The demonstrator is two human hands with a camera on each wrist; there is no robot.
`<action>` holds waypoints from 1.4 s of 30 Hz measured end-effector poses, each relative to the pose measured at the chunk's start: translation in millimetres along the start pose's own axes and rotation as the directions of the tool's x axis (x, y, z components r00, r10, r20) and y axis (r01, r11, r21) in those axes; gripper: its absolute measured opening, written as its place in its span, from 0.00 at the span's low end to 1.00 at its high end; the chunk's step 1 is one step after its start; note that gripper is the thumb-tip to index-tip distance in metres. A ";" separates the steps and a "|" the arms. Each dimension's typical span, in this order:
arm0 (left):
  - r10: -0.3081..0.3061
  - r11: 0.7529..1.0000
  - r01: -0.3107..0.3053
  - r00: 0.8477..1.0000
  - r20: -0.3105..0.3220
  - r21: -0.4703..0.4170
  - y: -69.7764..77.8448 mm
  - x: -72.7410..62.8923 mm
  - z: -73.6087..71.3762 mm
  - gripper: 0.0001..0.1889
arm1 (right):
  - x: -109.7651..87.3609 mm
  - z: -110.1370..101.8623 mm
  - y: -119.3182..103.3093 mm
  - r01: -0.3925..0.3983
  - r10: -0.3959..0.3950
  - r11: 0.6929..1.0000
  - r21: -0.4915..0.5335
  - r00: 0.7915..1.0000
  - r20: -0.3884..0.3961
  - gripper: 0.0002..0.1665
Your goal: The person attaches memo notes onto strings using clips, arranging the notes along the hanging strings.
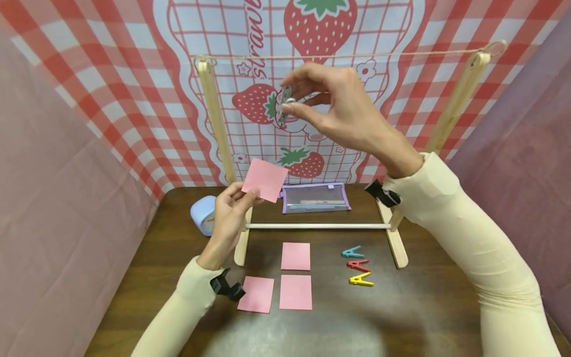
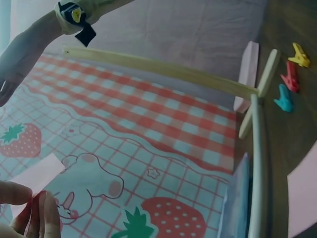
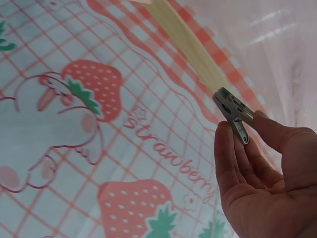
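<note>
My left hand (image 1: 230, 212) pinches a pink square of paper (image 1: 265, 179) between thumb and fingers, lifted in front of the left post. In the left wrist view the same paper (image 2: 41, 174) shows at the fingertips. Higher up, just below the string (image 1: 357, 56), my right hand (image 1: 343, 106) holds a grey-green clothespin (image 1: 284, 105) by thumb and fingertips. The right wrist view shows this clothespin (image 3: 232, 115) gripped at its handle ends, its tip pointing away from the hand. Paper and clothespin are well apart.
A wooden frame with posts (image 1: 216, 119) and a white crossbar (image 1: 318, 226) stands on the brown table (image 1: 330, 322). Three pink squares (image 1: 296, 256) lie in front, with blue, red and yellow clothespins (image 1: 361, 279) to their right. Behind are a mesh pouch (image 1: 316, 198) and a blue clock (image 1: 202, 214).
</note>
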State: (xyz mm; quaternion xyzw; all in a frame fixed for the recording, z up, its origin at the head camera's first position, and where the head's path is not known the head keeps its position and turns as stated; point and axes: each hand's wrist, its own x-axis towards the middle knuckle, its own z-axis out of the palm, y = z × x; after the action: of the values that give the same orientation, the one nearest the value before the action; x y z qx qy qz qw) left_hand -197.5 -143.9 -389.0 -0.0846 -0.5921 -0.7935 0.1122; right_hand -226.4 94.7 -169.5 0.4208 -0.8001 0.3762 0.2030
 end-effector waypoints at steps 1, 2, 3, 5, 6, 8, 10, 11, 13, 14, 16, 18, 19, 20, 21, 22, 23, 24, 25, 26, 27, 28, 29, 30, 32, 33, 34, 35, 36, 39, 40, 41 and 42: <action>0.006 1.000 -0.006 1.000 -0.001 -0.012 1.3 1.3 1.9 0.07 | 3.8 -0.9 -2.9 -0.001 0.001 1.000 0.008 1.000 -0.009 0.18; 0.013 1.000 -0.013 1.000 0.000 -0.023 2.1 2.8 3.5 0.07 | 7.4 -1.8 -5.3 0.000 0.000 1.000 0.010 1.000 -0.019 0.18; 0.019 0.999 -0.019 1.000 -0.003 -0.037 3.0 4.4 5.2 0.07 | 10.9 -2.5 -7.3 0.000 0.000 1.000 0.010 1.000 -0.028 0.17; 0.029 0.998 -0.029 1.000 -0.008 -0.061 5.1 6.6 9.0 0.07 | 17.5 -3.6 -10.7 -0.007 0.007 1.000 0.010 0.999 -0.042 0.17; 0.032 0.997 -0.033 0.999 -0.010 -0.074 6.0 7.7 10.7 0.07 | 20.7 -3.9 -11.9 -0.013 0.013 1.000 0.014 0.999 -0.050 0.17; 0.042 0.994 -0.042 0.999 -0.005 -0.103 7.7 9.8 13.7 0.07 | 26.9 -4.1 -13.1 -0.025 0.025 1.000 0.014 0.998 -0.066 0.17; 0.047 0.989 -0.047 0.999 -0.003 -0.143 9.6 11.6 17.1 0.08 | 33.3 -3.8 -13.0 -0.036 0.038 0.999 0.023 0.995 -0.092 0.17; 0.049 0.985 -0.048 0.999 -0.001 -0.166 10.0 12.8 18.8 0.09 | 36.6 -3.7 -12.3 -0.040 0.043 0.999 0.025 0.993 -0.107 0.17; 0.048 0.976 -0.047 0.999 0.000 -0.213 11.2 15.2 22.3 0.10 | 42.8 -3.5 -10.5 -0.048 0.051 0.999 0.019 0.989 -0.137 0.17; 0.048 0.970 -0.047 0.999 -0.002 -0.238 11.8 16.7 24.3 0.11 | 45.8 -3.4 -9.8 -0.052 0.054 0.999 0.014 0.987 -0.150 0.17; 0.052 0.958 -0.052 0.999 -0.007 -0.282 13.5 20.0 28.9 0.11 | 51.8 -3.0 -9.3 -0.061 0.063 0.998 0.013 0.983 -0.170 0.18; 0.060 0.945 -0.060 0.998 -0.011 -0.322 15.4 24.4 32.8 0.11 | 57.3 -2.3 -10.8 -0.076 0.079 0.997 0.022 0.979 -0.189 0.18; 0.066 0.936 -0.066 0.998 -0.013 -0.346 16.6 26.9 34.8 0.11 | 60.1 -1.7 -12.2 -0.085 0.090 0.996 0.037 0.975 -0.201 0.18; 0.071 0.927 -0.072 0.997 -0.016 -0.369 17.4 29.7 36.6 0.11 | 62.7 -1.1 -13.7 -0.091 0.100 0.994 0.053 0.972 -0.211 0.17; 0.074 0.916 -0.077 0.997 -0.021 -0.393 18.5 32.2 38.4 0.11 | 65.3 -0.4 -15.4 -0.097 0.111 0.992 0.076 0.969 -0.220 0.17; 0.077 0.907 -0.081 0.997 -0.026 -0.412 19.3 34.7 40.0 0.11 | 67.7 0.2 -16.9 -0.100 0.119 0.991 0.092 0.966 -0.229 0.17; 0.082 0.899 -0.087 0.996 -0.030 -0.429 20.4 37.0 41.7 0.11 | 69.9 0.9 -18.2 -0.100 0.122 0.990 0.103 0.965 -0.234 0.16; 0.086 0.892 -0.093 0.996 -0.036 -0.443 21.4 39.2 43.2 0.11 | 72.2 1.5 -19.2 -0.098 0.120 0.989 0.107 0.965 -0.233 0.16; 0.088 0.885 -0.099 0.995 -0.044 -0.454 22.4 41.1 44.8 0.11 | 74.5 2.0 -20.3 -0.103 0.126 0.989 0.110 0.965 -0.229 0.16; 0.092 0.880 -0.106 0.994 -0.052 -0.464 23.3 43.1 46.3 0.11 | 76.9 2.5 -21.1 -0.108 0.130 0.988 0.110 0.966 -0.223 0.16; 0.097 0.875 -0.113 0.994 -0.058 -0.471 24.2 44.8 47.7 0.11 | 79.5 3.0 -21.5 -0.113 0.133 0.988 0.106 0.967 -0.216 0.16; 0.101 0.872 -0.119 0.993 -0.063 -0.475 25.0 46.5 49.0 0.11 | 82.0 3.4 -21.6 -0.116 0.136 0.988 0.100 0.968 -0.211 0.17; 0.106 0.868 -0.125 0.992 -0.068 -0.480 25.9 48.0 50.3 0.12 | 84.6 3.7 -21.7 -0.126 0.144 0.987 0.097 0.968 -0.206 0.17; 0.108 0.864 -0.129 0.992 -0.073 -0.486 26.6 49.4 51.5 0.12 | 87.3 4.0 -21.7 -0.140 0.158 0.985 0.100 0.967 -0.201 0.17; 0.115 0.858 -0.140 0.990 -0.080 -0.494 28.1 51.8 53.7 0.12 | 91.8 4.8 -21.2 -0.164 0.180 0.981 0.099 0.965 -0.189 0.16; 0.119 0.857 -0.145 0.989 -0.082 -0.495 29.1 52.7 54.7 0.11 | 93.7 5.3 -20.9 -0.170 0.184 0.981 0.093 0.966 -0.181 0.16; 0.123 0.854 -0.150 0.989 -0.087 -0.498 30.0 53.5 55.7 0.11 | 95.4 5.8 -20.7 -0.178 0.191 0.980 0.088 0.967 -0.171 0.16; 0.127 0.851 -0.156 0.988 -0.092 -0.502 31.0 54.4 56.7 0.11 | 96.9 6.4 -20.4 -0.186 0.197 0.979 0.080 0.967 -0.159 0.15; 0.131 0.846 -0.161 0.987 -0.095 -0.508 32.0 55.4 57.7 0.11 | 98.2 7.1 -19.8 -0.187 0.194 0.980 0.065 0.970 -0.146 0.15; 0.143 0.835 -0.180 0.984 -0.110 -0.520 35.8 58.0 61.3 0.11 | 101.8 9.1 -18.1 -0.195 0.197 0.980 0.027 0.975 -0.106 0.14; 0.146 0.831 -0.185 0.983 -0.115 -0.525 37.0 58.7 62.6 0.11 | 102.7 10.0 -17.2 -0.190 0.190 0.982 0.008 0.977 -0.093 0.13; 0.150 0.828 -0.191 0.981 -0.120 -0.527 38.1 59.4 63.9 0.11 | 103.3 10.8 -16.4 -0.185 0.184 0.983 -0.012 0.980 -0.079 0.13; 0.152 0.826 -0.195 0.980 -0.124 -0.528 39.3 60.0 65.1 0.10 | 103.9 11.8 -15.7 -0.174 0.172 0.984 -0.028 0.983 -0.066 0.13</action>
State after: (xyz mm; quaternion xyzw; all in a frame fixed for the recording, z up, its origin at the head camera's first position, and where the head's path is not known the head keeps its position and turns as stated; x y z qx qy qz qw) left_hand -244.0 -96.9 -318.2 -0.1358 -0.3309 -0.9167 0.1784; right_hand -272.1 25.9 -103.6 0.3339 -0.8331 0.3920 0.2019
